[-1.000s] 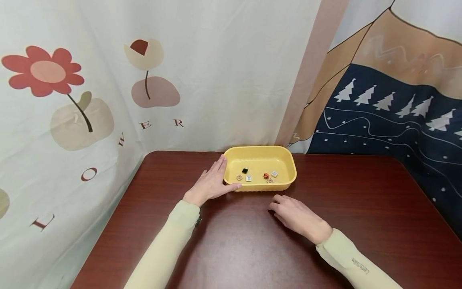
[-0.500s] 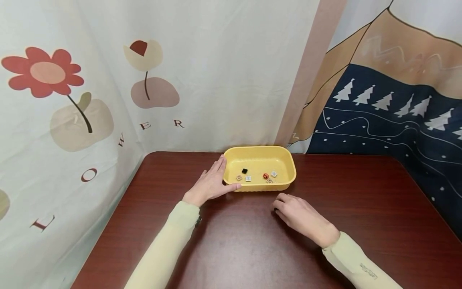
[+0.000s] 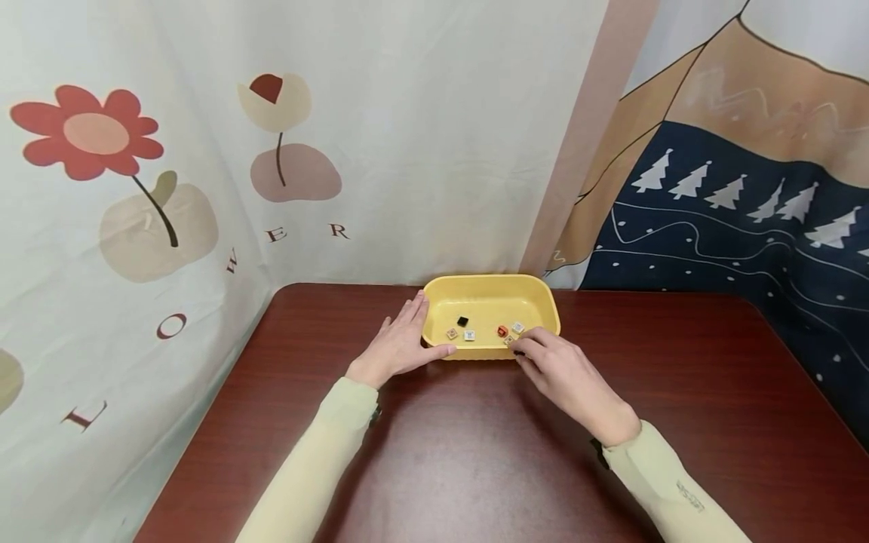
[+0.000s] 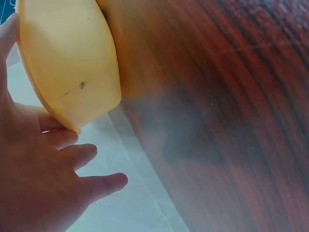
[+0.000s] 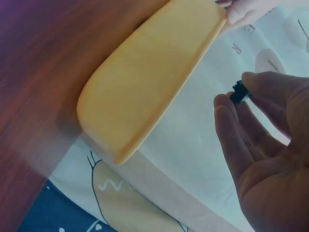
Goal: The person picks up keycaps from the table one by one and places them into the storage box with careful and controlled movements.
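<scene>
The yellow plastic tub [image 3: 489, 353] stands at the table's far edge. My left hand [image 3: 397, 343] rests on its left end, fingers straight along the side and thumb across the front rim. In the left wrist view, the fingers [image 4: 79, 154] are spread by the tub's corner. My right hand [image 3: 566, 373] is at the front right rim. Between thumb and fingertips it pinches a small dark block [image 5: 239, 92] with a notched edge. Inside the tub lie small square pieces: a black piece [image 3: 462, 321], a white piece [image 3: 469, 335], a tan piece [image 3: 452, 333] and an orange piece [image 3: 502, 331].
The tub stands on a dark red-brown wooden table [image 3: 434, 467]. Directly behind it hangs a pale curtain [image 3: 421, 151] with printed flowers and letters. A navy and tan patterned cloth [image 3: 713, 226] hangs at the right.
My right hand has moved from the table in front of the tub up and forward to its front right rim, where the dark block now shows. The left hand stays on the tub.
</scene>
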`<state>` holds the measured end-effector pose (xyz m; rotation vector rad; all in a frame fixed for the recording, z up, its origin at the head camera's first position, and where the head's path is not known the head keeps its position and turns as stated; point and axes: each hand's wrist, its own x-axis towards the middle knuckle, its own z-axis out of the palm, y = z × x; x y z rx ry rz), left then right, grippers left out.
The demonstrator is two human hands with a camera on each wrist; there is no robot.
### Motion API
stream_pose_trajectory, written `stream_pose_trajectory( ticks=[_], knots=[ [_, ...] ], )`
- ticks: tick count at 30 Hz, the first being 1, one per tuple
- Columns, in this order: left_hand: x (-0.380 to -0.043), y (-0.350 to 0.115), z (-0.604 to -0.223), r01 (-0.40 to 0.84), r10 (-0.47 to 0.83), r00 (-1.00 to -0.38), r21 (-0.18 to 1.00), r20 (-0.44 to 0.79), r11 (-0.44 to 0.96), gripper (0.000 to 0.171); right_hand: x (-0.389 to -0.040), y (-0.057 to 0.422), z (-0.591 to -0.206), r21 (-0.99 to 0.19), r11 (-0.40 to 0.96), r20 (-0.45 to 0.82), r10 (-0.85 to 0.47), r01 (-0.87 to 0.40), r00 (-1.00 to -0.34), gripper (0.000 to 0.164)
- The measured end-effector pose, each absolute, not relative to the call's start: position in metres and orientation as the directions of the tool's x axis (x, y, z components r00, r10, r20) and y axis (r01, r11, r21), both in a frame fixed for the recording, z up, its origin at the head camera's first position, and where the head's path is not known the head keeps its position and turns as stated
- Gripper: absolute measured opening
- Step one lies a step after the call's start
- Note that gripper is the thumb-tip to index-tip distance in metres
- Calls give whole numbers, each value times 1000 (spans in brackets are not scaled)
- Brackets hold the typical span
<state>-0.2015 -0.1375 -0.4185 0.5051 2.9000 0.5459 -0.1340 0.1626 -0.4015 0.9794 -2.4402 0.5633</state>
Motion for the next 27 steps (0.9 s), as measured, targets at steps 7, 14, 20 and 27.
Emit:
stream_pose_trajectory(
  ticks=[7,14,20,27],
  knots=[
    [-203,-136,-420,309,360,-930,370,-77,876,115,-154,149,-400,-256,705,548,-458,-661,-700,24],
    [-204,-136,-420,304,356,-931,367,-81,879,115,-176,139,-405,-272,721,538,-435,-637,-722,21],
    [-204,-136,-418,304,355,-932,372,-74,877,115,-187,131,-407,-299,747,490,-414,-594,-767,18],
    [-203,-136,-418,294,350,-933,380,-85,877,114,-197,125,-409,-307,775,410,-416,-552,-812,13]
  ],
)
